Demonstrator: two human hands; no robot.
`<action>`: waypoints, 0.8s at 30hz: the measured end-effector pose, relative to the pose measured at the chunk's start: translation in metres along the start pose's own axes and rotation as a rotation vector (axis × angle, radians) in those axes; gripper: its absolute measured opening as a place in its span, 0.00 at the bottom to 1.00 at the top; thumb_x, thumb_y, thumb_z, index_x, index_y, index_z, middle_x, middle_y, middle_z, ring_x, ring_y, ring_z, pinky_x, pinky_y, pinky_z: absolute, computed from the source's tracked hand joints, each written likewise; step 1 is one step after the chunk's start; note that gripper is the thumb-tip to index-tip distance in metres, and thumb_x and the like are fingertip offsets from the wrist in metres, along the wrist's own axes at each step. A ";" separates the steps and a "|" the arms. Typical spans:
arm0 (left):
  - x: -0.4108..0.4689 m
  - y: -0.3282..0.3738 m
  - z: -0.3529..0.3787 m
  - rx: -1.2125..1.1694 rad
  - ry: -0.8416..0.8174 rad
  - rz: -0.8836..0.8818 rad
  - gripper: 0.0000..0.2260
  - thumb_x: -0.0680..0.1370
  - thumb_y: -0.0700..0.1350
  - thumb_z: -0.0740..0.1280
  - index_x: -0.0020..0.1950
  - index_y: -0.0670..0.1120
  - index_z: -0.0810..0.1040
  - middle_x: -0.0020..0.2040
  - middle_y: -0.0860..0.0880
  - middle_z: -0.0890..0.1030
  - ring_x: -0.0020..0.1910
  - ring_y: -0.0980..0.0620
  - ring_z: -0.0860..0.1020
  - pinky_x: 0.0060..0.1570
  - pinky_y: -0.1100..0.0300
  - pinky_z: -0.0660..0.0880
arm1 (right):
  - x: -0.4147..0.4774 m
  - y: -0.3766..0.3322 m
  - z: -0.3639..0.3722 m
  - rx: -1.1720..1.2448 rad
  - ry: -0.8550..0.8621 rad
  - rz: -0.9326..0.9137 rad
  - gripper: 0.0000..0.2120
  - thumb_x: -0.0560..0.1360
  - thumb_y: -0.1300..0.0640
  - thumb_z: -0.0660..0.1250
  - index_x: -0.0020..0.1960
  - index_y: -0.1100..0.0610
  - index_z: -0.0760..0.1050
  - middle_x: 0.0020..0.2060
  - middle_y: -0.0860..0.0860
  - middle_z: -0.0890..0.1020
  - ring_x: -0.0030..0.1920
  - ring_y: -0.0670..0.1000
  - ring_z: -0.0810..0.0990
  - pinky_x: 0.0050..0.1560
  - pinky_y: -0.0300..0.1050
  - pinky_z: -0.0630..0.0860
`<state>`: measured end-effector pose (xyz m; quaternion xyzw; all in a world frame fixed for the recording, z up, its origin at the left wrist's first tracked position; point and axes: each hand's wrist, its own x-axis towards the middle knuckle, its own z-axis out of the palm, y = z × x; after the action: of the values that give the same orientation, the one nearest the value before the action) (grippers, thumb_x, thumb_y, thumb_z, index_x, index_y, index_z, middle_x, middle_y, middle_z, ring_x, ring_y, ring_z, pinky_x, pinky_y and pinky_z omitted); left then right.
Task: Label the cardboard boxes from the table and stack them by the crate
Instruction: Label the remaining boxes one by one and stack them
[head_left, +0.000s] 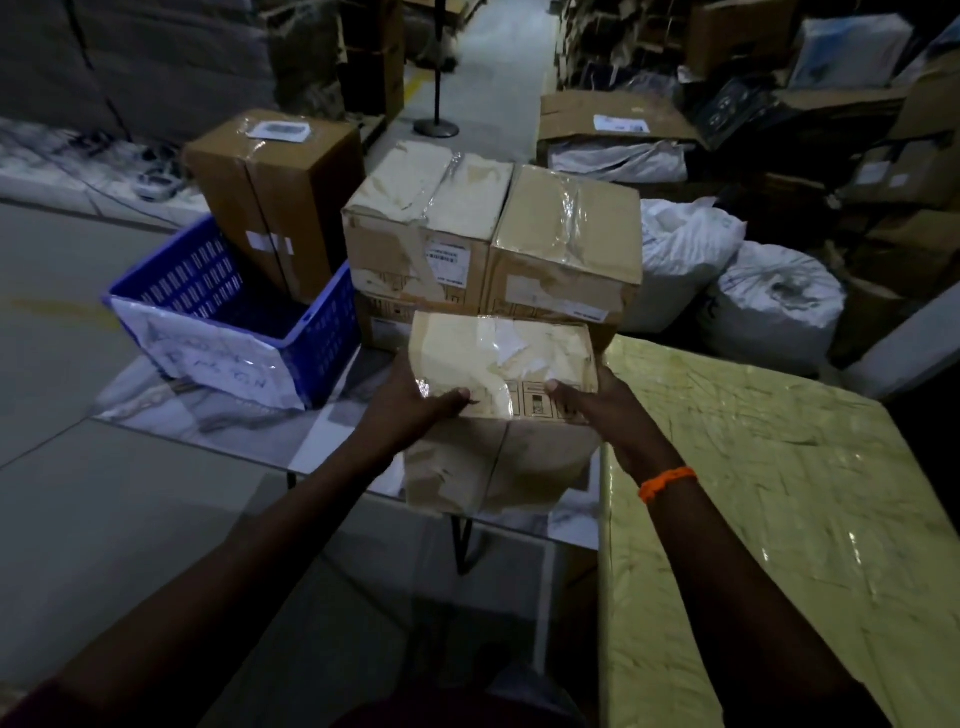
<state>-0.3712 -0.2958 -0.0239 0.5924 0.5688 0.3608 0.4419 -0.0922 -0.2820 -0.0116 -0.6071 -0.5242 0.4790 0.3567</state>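
The room is dim, and much at the back is only dark shapes of cartons and bags that I cannot separate. The lower side of the held box (501, 410) is partly in shadow. The small printed signs on its near upper edge are too blurred to read. The writing on the white paper at the front of the blue crate (234, 317) is also not readable.

The person holds the box in the air with both hands, in front of the stack and above the gap between the glass-like low table (218, 415) and the yellow covered table (769, 493). The left hand (415, 400) presses its left side, with the thumb over the top edge. The right hand (597, 405) presses the right side in the same way, and an orange band (667, 483) is on this wrist. Both hands are closed firmly on the box. Its taped top faces up and a little toward the person, and its long axis seems to run from left to right.

I count two boxes side by side on top of the stack (493, 234), and under them at least one more, mostly hidden. One tall box (275, 202) stands upright behind the crate, just to the left of the stack. There is one crate. Two white sacks (727, 280) lie to the right of the stack.
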 end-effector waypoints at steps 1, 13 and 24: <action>-0.003 -0.001 -0.004 -0.063 -0.012 -0.013 0.34 0.73 0.56 0.78 0.75 0.54 0.67 0.67 0.54 0.78 0.65 0.56 0.77 0.64 0.46 0.77 | -0.003 0.002 0.002 -0.001 0.000 -0.006 0.19 0.75 0.52 0.77 0.64 0.47 0.77 0.57 0.49 0.86 0.55 0.48 0.86 0.50 0.39 0.82; -0.077 -0.029 -0.033 -0.343 0.323 -0.188 0.28 0.74 0.61 0.73 0.69 0.51 0.72 0.63 0.51 0.79 0.58 0.53 0.79 0.47 0.58 0.77 | -0.049 0.026 0.055 0.187 0.083 -0.005 0.33 0.65 0.32 0.77 0.64 0.48 0.78 0.60 0.49 0.85 0.60 0.52 0.83 0.62 0.59 0.81; -0.094 -0.049 -0.041 -0.562 0.051 -0.421 0.28 0.75 0.69 0.65 0.73 0.61 0.69 0.65 0.54 0.75 0.62 0.50 0.74 0.49 0.51 0.75 | -0.065 0.052 0.036 0.297 -0.064 0.340 0.32 0.73 0.23 0.61 0.68 0.40 0.78 0.61 0.48 0.82 0.61 0.56 0.79 0.61 0.65 0.77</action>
<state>-0.4355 -0.3865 -0.0485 0.3079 0.5677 0.4190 0.6382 -0.1111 -0.3586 -0.0571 -0.6121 -0.3491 0.6231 0.3393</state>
